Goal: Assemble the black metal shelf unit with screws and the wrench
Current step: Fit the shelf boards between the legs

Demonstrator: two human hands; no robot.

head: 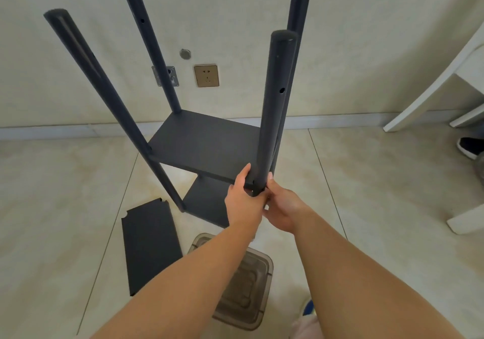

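Observation:
The black metal shelf unit [204,145] stands on the tiled floor with several upright posts, a mounted middle panel and a lower panel [207,202] beneath it. Both hands meet at the near right post [275,108], where it joins the middle panel's corner. My left hand [242,200] holds the panel's corner edge, fingers over the top. My right hand [281,207] curls around the post's base just below the panel; whether it holds a screw or wrench is hidden. A loose black shelf panel [150,244] lies flat on the floor to the left.
A smoky translucent plastic box [251,310] sits on the floor under my forearms. The wall behind carries a socket [206,75] and a metal bracket [171,75]. White furniture legs [429,90] stand at the right, with a dark shoe [470,146] beside them.

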